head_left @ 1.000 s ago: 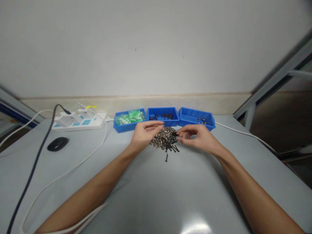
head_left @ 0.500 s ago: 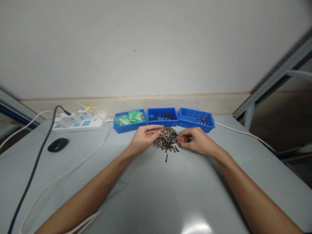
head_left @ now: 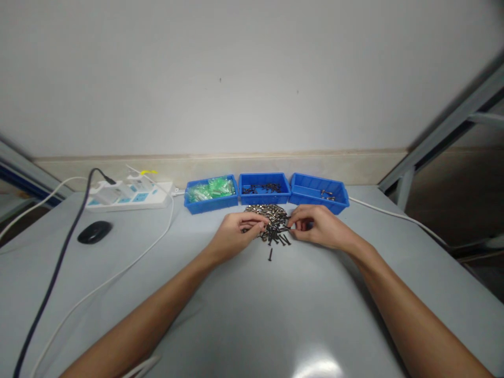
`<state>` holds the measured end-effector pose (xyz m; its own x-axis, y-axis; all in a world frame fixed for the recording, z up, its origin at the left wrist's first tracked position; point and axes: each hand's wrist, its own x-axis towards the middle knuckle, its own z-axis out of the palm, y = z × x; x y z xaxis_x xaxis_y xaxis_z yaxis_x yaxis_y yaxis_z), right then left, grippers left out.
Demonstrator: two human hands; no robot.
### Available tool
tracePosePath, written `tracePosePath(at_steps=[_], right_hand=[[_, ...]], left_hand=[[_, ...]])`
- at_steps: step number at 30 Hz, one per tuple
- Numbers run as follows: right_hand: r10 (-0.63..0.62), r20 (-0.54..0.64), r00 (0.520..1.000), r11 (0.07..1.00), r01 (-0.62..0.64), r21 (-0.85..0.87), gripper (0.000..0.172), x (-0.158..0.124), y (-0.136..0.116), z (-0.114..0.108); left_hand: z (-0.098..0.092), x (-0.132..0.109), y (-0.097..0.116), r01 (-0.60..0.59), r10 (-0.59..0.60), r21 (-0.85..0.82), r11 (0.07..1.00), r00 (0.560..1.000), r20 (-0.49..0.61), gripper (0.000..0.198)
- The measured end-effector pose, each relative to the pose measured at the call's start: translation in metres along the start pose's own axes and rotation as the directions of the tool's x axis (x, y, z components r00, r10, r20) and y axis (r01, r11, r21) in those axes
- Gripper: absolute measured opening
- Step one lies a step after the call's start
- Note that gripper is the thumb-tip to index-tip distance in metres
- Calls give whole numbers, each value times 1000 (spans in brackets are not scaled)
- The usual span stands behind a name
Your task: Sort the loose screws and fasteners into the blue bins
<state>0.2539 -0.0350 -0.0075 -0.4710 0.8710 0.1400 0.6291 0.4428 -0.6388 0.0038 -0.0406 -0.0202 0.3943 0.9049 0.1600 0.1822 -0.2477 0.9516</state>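
Observation:
A heap of mixed screws point(head_left: 273, 212), some shiny and some dark, lies on the grey table between my hands. At its left edge is my left hand point(head_left: 235, 234), with thumb and fingertips drawn together over the screws; whatever is in them is too small to make out. My right hand point(head_left: 321, 226) pinches a dark screw point(head_left: 286, 228) at the right side of the heap. One dark screw point(head_left: 270, 254) lies apart in front, nearer to me.
Behind the heap stand three blue bins: the left bin point(head_left: 212, 206) with green and clear bags, the middle bin point(head_left: 264, 198) with dark screws, the right bin point(head_left: 315, 197) with several shiny screws. To the left are a power strip point(head_left: 157, 198), a black mouse point(head_left: 95, 232) and cables.
My left hand has drawn back toward me, uncovering the back left of the heap, and its fingers have curled in. The right hand stays almost in place at the heap's right edge.

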Motion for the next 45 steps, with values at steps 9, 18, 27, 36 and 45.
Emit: tracePosePath(at_steps=[9,18,27,36,45], right_hand=[[28,35,999,995,-31,90,13,1,1,3],[33,-61,998,960,-14,281,16,1,-1,1],[159,-11,987,740,-112,663,23,2,-19,3],[157,14,987,680,-118,724,27,3,-23,3],[150,-61,987,876,-104,471,32,3,-20,-3]], left_hand=[[1,-3,4,-82,81,102,991,997,13,20],[0,-4,6,-114,114,105,988,993,0,20],[6,-6,20,-192,195,-46,980,976,94,16],[8,-5,20,-168,174,-83,982,981,83,17],[-2,14,12,-44,40,-127,991,998,-39,20]])
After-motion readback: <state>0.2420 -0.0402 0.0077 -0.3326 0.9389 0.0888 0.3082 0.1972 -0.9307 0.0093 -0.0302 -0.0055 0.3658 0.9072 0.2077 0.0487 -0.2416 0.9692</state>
